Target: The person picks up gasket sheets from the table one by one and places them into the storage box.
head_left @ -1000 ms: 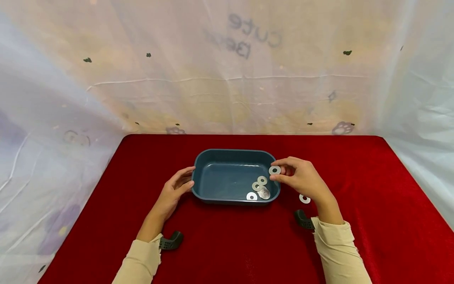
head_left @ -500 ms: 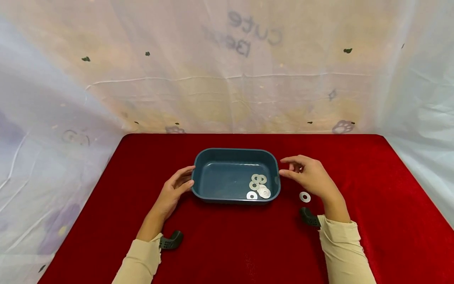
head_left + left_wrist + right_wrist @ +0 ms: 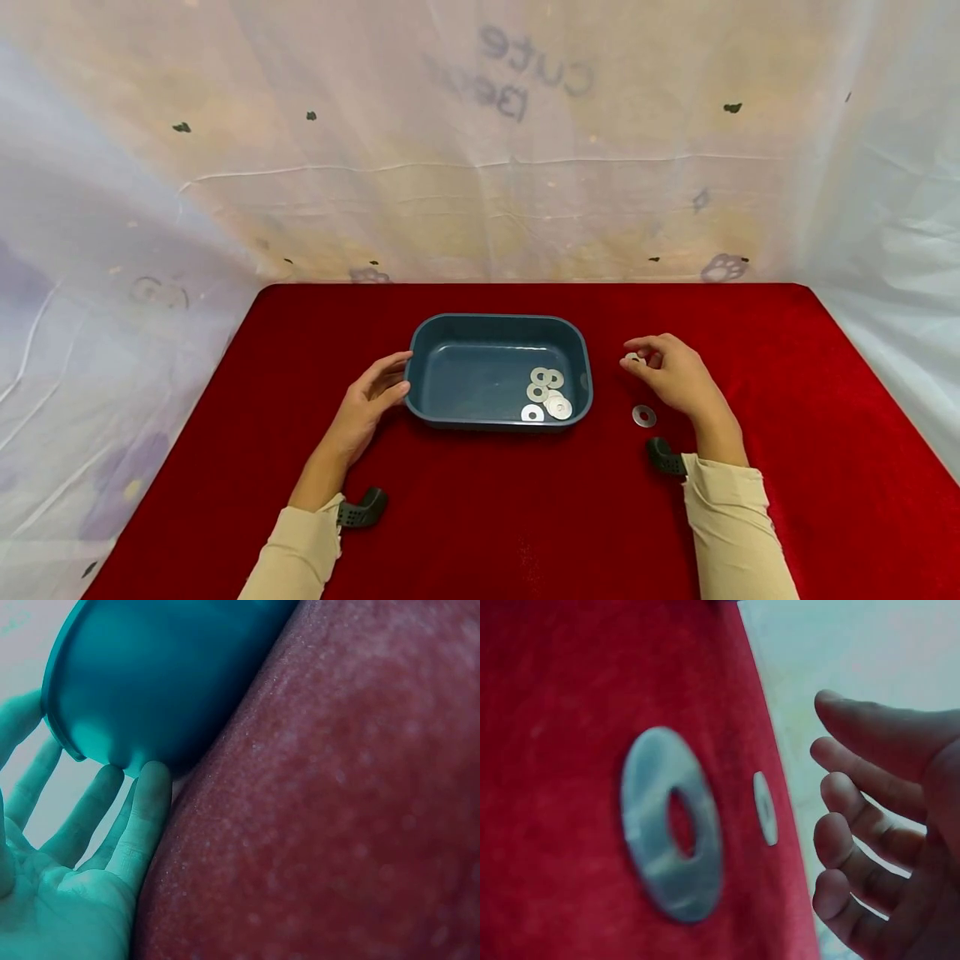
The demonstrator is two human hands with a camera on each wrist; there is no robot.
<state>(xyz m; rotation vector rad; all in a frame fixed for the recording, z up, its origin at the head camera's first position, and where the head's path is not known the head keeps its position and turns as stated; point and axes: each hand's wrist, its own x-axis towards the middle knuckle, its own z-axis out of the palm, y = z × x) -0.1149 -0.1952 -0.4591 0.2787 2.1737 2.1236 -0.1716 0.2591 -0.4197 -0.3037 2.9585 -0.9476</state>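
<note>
A dark blue-green plastic tray (image 3: 480, 392) stands on the red cloth with several flat metal washers (image 3: 533, 414) in its near right corner. My left hand (image 3: 367, 408) touches the tray's left end with nearly straight fingers, as the left wrist view also shows. To the right of the tray, my right hand (image 3: 675, 375) hovers over a washer (image 3: 635, 358) that its fingers partly hide in the head view. The right wrist view shows this farther washer (image 3: 765, 808) flat on the cloth, apart from the spread thumb and fingers. Another washer (image 3: 643, 416) lies closer to me.
Red cloth (image 3: 480, 508) covers the table. Pale printed sheeting (image 3: 480, 200) hangs behind and at both sides. A black bracket (image 3: 363, 508) sticks out at the left wrist, and another bracket (image 3: 664, 457) at the right wrist.
The right hand has let a washer go into the tray and moved right, away from the rim, to above a washer on the cloth. The left hand has stayed at the tray.
</note>
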